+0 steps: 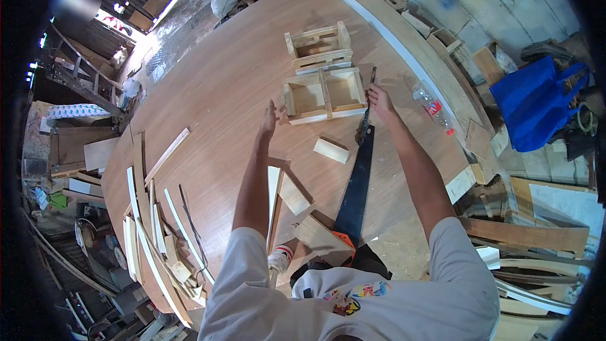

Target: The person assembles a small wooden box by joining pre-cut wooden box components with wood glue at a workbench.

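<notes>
A divided wooden box point(307, 113) with a slat across its middle lies on the table between my two hands. My left hand point(269, 120) is off its left side, fingers stretched out and holding nothing. Close by the box's right side is my right hand point(381, 100), its fingers apart and overlapping a long dark tool point(364, 127) in this view. Just beyond stands a second, similar wooden box point(320, 45). Nearer to me are a small wood block point(331, 149) and a handsaw point(355, 189), its dark blade directed away from me and its orange handle by my body.
Wood strips point(153, 227) are piled on the left of the round-edged table point(221, 82). More boards point(295, 194) lie near my left forearm. A plastic bottle point(432, 108) rests by the right edge, and a blue bag point(527, 104) is beyond it.
</notes>
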The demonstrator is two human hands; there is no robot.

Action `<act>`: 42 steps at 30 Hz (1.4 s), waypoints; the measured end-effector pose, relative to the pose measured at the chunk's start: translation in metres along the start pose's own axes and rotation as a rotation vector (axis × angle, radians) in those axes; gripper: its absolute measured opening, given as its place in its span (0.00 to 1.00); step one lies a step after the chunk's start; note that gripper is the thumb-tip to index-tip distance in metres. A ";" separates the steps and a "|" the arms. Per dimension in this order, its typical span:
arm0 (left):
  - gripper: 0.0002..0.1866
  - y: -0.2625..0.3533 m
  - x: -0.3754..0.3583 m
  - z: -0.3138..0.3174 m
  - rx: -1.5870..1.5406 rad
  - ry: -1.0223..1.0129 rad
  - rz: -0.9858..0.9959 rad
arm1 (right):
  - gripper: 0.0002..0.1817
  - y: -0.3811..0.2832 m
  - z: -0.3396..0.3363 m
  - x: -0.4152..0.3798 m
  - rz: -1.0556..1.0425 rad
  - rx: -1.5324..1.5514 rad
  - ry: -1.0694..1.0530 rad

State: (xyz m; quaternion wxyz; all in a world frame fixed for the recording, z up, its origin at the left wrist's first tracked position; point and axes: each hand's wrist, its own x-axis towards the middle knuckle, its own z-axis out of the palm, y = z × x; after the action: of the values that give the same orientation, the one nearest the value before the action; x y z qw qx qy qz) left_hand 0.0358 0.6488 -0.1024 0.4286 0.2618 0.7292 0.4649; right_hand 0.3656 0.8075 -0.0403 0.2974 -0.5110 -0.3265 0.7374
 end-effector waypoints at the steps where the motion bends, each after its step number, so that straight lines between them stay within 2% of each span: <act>1: 0.47 0.002 -0.006 -0.013 -0.002 0.002 0.007 | 0.34 0.005 -0.006 -0.001 -0.019 0.024 0.023; 3: 0.41 0.004 -0.027 -0.033 0.722 -0.146 0.489 | 0.33 0.015 -0.017 -0.010 -0.058 0.026 -0.002; 4: 0.41 0.018 -0.042 -0.037 0.721 -0.139 0.497 | 0.32 0.020 -0.020 -0.022 -0.084 0.027 -0.024; 6: 0.36 0.059 -0.083 -0.052 0.847 -0.337 0.060 | 0.29 0.028 -0.020 -0.047 -0.122 0.069 -0.018; 11: 0.30 0.068 -0.161 -0.113 0.924 -0.343 0.023 | 0.23 0.069 -0.025 -0.120 -0.115 0.159 -0.086; 15: 0.25 0.019 -0.229 -0.179 0.486 -0.142 0.127 | 0.21 0.111 -0.035 -0.197 0.000 0.223 -0.173; 19: 0.20 -0.037 -0.315 -0.222 0.177 0.127 0.018 | 0.16 0.168 -0.036 -0.277 0.082 0.172 -0.142; 21: 0.20 -0.091 -0.348 -0.236 0.063 0.200 -0.062 | 0.15 0.192 -0.029 -0.312 0.114 0.171 -0.138; 24: 0.15 -0.152 -0.396 -0.225 -0.075 0.272 -0.119 | 0.13 0.228 -0.015 -0.354 0.153 0.071 -0.137; 27: 0.14 -0.181 -0.431 -0.200 -0.087 0.284 -0.134 | 0.11 0.271 0.000 -0.375 0.101 -0.064 -0.169; 30: 0.15 -0.217 -0.446 -0.185 0.003 0.251 0.086 | 0.09 0.299 0.023 -0.395 -0.064 -0.338 -0.166; 32: 0.15 -0.206 -0.464 -0.182 0.072 0.208 0.170 | 0.10 0.345 0.019 -0.380 -0.209 -0.574 -0.143; 33: 0.15 -0.199 -0.476 -0.185 0.110 0.178 0.188 | 0.11 0.341 0.032 -0.394 -0.288 -0.737 -0.074; 34: 0.15 -0.194 -0.487 -0.187 0.107 0.182 0.177 | 0.13 0.356 0.035 -0.387 -0.313 -0.673 -0.102; 37: 0.16 -0.204 -0.519 -0.206 0.016 0.134 0.076 | 0.30 0.343 0.074 -0.417 -0.322 -0.804 -0.216; 38: 0.16 -0.214 -0.530 -0.211 0.006 0.123 0.063 | 0.30 0.345 0.086 -0.421 -0.320 -0.805 -0.218; 40: 0.15 -0.239 -0.550 -0.221 -0.003 0.123 0.049 | 0.42 0.350 0.106 -0.425 -0.524 -0.949 -0.194; 42: 0.15 -0.260 -0.572 -0.232 -0.051 0.123 0.026 | 0.45 0.350 0.121 -0.424 -0.498 -0.970 -0.199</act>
State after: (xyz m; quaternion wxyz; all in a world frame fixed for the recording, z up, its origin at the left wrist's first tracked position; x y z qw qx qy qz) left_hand 0.1222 -0.0141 -0.0723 0.3834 0.2312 0.7386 0.5041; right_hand 0.3423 0.2453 -0.0458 0.1613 -0.4246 -0.7662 0.4546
